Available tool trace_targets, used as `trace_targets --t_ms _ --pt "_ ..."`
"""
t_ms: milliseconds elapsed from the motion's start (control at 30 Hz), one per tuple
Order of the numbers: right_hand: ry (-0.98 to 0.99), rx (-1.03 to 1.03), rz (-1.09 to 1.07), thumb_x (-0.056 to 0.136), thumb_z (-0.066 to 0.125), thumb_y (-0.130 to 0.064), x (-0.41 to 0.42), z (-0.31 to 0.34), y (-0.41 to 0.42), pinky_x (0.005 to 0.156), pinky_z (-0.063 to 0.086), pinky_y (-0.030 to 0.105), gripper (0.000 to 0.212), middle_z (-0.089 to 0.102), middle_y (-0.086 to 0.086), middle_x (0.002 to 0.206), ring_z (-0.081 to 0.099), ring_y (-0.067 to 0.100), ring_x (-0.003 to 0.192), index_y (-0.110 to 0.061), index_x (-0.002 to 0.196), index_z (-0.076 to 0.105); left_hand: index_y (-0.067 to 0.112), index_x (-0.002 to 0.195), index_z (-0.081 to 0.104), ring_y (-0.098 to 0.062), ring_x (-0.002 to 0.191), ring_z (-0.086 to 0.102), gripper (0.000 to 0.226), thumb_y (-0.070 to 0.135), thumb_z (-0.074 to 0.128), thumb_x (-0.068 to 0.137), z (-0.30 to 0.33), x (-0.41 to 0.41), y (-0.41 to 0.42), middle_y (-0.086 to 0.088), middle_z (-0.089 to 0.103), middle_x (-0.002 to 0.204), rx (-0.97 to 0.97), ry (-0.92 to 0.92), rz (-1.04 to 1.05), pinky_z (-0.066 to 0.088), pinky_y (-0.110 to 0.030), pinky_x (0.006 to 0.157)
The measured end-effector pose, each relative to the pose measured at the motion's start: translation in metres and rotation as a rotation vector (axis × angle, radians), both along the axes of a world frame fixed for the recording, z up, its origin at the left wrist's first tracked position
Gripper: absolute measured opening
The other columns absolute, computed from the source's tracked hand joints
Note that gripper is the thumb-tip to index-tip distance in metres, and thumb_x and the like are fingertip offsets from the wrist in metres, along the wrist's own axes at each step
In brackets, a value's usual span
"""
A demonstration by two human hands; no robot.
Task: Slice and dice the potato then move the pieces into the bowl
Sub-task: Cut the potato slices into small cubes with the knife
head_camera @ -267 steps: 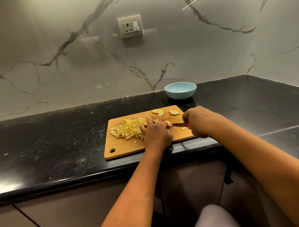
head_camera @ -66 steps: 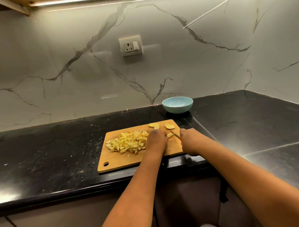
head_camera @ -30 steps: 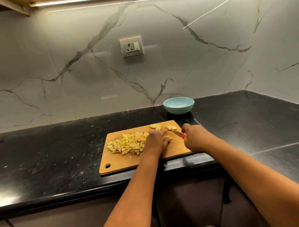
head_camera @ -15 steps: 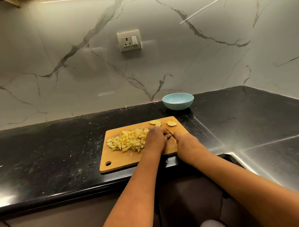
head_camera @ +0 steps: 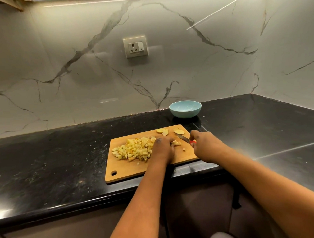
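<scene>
A wooden cutting board (head_camera: 179, 158) lies at the counter's front edge. A heap of diced potato (head_camera: 134, 149) covers its left half. A few potato slices (head_camera: 162, 131) lie at its far edge. My left hand (head_camera: 163, 147) holds down potato pieces (head_camera: 176, 143) with curled fingers, just right of the heap. My right hand (head_camera: 205, 146) grips a red-handled knife (head_camera: 183, 138), its blade pointing at the far left, lifted beside those pieces. A light blue bowl (head_camera: 185, 109) stands behind the board and looks empty.
The black stone counter (head_camera: 55, 159) runs left and right and turns a corner at the far right. A marble wall with a socket (head_camera: 135, 47) stands behind it. One small potato bit (head_camera: 184, 149) lies loose on the board.
My right hand has drawn back to the right and lifted the knife blade off the pieces. My left hand stays on them. The view has shifted a little.
</scene>
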State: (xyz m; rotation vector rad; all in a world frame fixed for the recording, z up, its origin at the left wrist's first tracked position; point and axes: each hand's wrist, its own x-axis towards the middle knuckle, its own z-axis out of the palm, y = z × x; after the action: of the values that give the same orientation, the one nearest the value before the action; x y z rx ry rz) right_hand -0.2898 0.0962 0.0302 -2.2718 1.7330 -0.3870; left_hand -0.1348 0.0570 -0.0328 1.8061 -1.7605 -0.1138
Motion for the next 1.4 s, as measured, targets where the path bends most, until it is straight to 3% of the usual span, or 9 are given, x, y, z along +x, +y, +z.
trace_targets --t_ms 133,333,467,567,667,967,1067,1300,1400 --pt "-0.003 0.000 0.018 0.098 0.049 -0.015 0.009 -0.010 0.003 0.066 0.051 0.030 0.021 0.059 0.011 0.101 0.060 0.021 0.080 -0.016 0.119 0.048 0.015 0.111 0.073 -0.018 0.105 0.060 0.021 0.014 0.058 0.096 0.000 0.001 -0.001 -0.006 0.068 0.115 -0.004 0.045 0.021 0.042 -0.021 0.089" --pt "0.022 -0.020 0.027 0.093 0.046 -0.004 0.021 -0.026 0.008 0.065 0.045 0.034 0.018 0.047 0.001 0.081 0.052 0.023 0.079 -0.017 0.106 0.043 0.014 0.108 0.075 -0.015 0.104 0.062 0.019 0.015 0.066 0.092 -0.002 0.004 -0.007 -0.003 0.071 0.111 0.011 0.100 0.021 0.045 -0.024 0.096" --pt "0.037 -0.013 0.037 0.092 0.047 -0.005 0.028 -0.026 0.009 0.078 0.049 0.035 0.030 0.058 0.011 0.109 0.058 0.028 0.099 -0.016 0.120 0.048 0.014 0.109 0.075 -0.015 0.103 0.063 0.019 0.018 0.068 0.091 -0.002 0.004 -0.009 -0.004 0.072 0.110 0.020 0.111 0.022 0.045 -0.022 0.094" --pt "0.104 0.074 0.033 0.089 0.054 -0.004 0.026 -0.017 0.009 0.080 0.050 0.035 0.038 0.051 0.007 0.104 0.055 0.027 0.098 -0.016 0.124 0.047 0.016 0.111 0.075 -0.015 0.103 0.063 0.021 0.022 0.069 0.091 -0.001 0.005 -0.009 -0.003 0.071 0.113 0.037 0.126 0.032 0.044 -0.021 0.092" --pt "0.195 0.108 0.041 0.088 0.055 -0.003 0.017 -0.002 0.012 0.085 0.051 0.035 0.041 0.053 0.011 0.116 0.056 0.028 0.104 -0.015 0.127 0.048 0.014 0.113 0.073 -0.015 0.106 0.061 0.022 0.020 0.067 0.092 -0.001 0.006 -0.007 -0.003 0.069 0.116 0.030 0.148 0.036 0.044 -0.023 0.093" --pt "0.000 -0.033 0.015 0.095 0.052 -0.011 0.006 0.000 0.006 0.073 0.057 0.034 0.028 0.060 0.010 0.102 0.059 0.021 0.081 -0.015 0.123 0.050 0.014 0.127 0.064 -0.018 0.117 0.058 0.032 0.013 0.059 0.096 -0.002 0.005 -0.001 -0.006 0.064 0.128 -0.020 0.141 0.060 0.044 -0.027 0.101" --pt "-0.035 -0.040 0.035 0.097 0.051 -0.012 0.011 -0.008 0.006 0.065 0.052 0.030 0.024 0.058 0.009 0.097 0.058 0.019 0.078 -0.017 0.120 0.050 0.014 0.126 0.064 -0.018 0.114 0.060 0.032 0.013 0.060 0.095 -0.003 0.006 -0.001 -0.007 0.066 0.124 -0.044 0.155 0.075 0.047 -0.027 0.099" --pt "-0.009 0.002 0.055 0.092 0.054 -0.007 0.021 -0.023 0.008 0.063 0.047 0.030 0.025 0.049 -0.001 0.080 0.054 0.019 0.078 -0.020 0.113 0.048 0.013 0.116 0.067 -0.019 0.106 0.063 0.022 0.014 0.062 0.095 -0.006 0.006 -0.003 -0.007 0.069 0.113 -0.082 0.121 0.072 0.050 -0.025 0.090" --pt "0.018 -0.011 0.071 0.091 0.048 -0.004 0.026 -0.029 0.011 0.071 0.051 0.036 0.036 0.057 0.008 0.097 0.057 0.026 0.088 -0.019 0.124 0.046 0.013 0.110 0.069 -0.018 0.102 0.063 0.017 0.013 0.062 0.094 -0.008 0.007 -0.006 -0.007 0.070 0.109 -0.092 0.121 0.062 0.049 -0.023 0.087"
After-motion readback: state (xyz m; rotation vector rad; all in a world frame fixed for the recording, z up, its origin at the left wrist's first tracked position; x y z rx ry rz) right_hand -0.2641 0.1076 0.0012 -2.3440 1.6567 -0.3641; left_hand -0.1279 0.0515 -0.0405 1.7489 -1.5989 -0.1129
